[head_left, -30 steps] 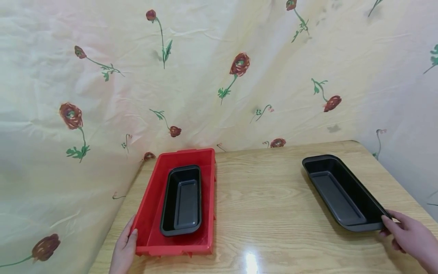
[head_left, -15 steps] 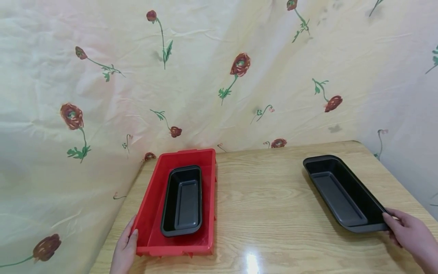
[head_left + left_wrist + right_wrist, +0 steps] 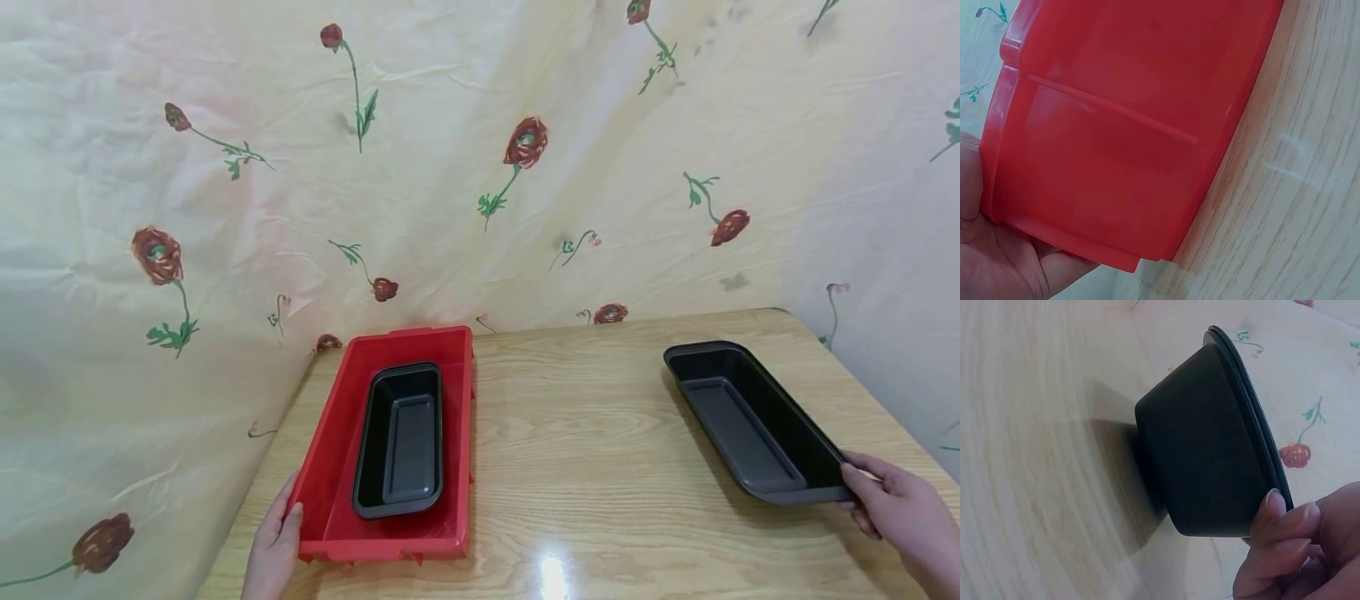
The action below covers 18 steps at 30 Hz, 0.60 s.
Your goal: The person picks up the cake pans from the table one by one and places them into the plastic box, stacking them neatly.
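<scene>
On the left of the table stands a red plastic tray, and a black loaf pan lies inside it. My left hand grips the tray's near left corner, thumb over the rim; the left wrist view shows the hand against the outside of the red wall. A second, longer-looking black loaf pan is on the right. My right hand pinches its rim at the near right corner. In the right wrist view, fingers curl at the rim of this pan, whose near end seems raised above its shadow.
Both things are on a light wood-grain table, with bare wood between tray and pan. A flower-patterned cloth hangs behind the table and along its left and right sides. A bright reflection shows near the front edge.
My right hand has shifted slightly away from me at the pan's corner, and its lower fingers have tucked in under the rim. The left hand, the tray and the pan inside it have stayed put.
</scene>
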Motion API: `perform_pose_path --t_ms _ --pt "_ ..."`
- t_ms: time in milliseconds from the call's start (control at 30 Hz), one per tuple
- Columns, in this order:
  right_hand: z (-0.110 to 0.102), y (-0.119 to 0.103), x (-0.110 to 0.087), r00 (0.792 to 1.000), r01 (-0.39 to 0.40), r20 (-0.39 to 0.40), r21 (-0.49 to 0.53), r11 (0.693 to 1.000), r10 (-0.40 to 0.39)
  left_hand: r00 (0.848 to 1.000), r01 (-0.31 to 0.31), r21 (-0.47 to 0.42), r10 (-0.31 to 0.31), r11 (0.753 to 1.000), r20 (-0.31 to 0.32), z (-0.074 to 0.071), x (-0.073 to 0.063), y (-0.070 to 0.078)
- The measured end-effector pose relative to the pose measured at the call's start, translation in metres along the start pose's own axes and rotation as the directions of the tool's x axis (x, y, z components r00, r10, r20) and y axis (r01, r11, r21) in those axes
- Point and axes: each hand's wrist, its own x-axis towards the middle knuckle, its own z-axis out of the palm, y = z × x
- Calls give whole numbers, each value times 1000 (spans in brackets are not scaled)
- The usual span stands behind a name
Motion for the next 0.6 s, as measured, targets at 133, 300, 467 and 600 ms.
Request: perform_pose_path --t_ms 133,300,467,600 --pt "-2 -4 0 997 -7 72 29 1000 5 1000 4 2 -4 1000 0 0 -1 0" --pt "-3 -5 3 981 -67 184 51 996 56 1000 16 6 -16 1000 -4 0 -1 2" --pt "-6 -2 -2 972 -55 236 204 977 5 1000 27 7 -26 1000 -3 0 -1 4" --pt "-6 -9 -3 962 -72 274 218 973 9 1000 14 14 -14 1000 -3 0 -3 4"
